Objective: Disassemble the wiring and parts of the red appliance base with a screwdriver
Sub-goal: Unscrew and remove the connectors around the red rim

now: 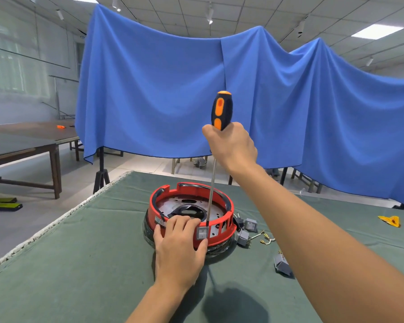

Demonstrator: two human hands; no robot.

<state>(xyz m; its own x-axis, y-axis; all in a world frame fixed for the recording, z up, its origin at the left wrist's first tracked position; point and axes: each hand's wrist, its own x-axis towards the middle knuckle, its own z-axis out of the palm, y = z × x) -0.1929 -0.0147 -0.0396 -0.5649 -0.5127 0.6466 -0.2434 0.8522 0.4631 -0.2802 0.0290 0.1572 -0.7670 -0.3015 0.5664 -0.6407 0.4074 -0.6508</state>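
Note:
The red appliance base (222, 206), a round ring with a metal plate inside, sits on the green table cover. My left hand (180, 243) grips its near rim, fingers hooked over the edge beside a grey switch (202, 232). My right hand (231, 145) is raised above the base and holds a long screwdriver (221, 110) with a black and orange handle, nearly upright. Its thin shaft runs down inside the ring, with the tip next to the grey switch.
Removed grey switches (250, 226), loose wires with terminals (266, 238) and a grey part (281, 264) lie right of the base. A yellow piece (391, 220) lies far right. The table edge (56, 220) runs along the left. A blue cloth (161, 89) hangs behind.

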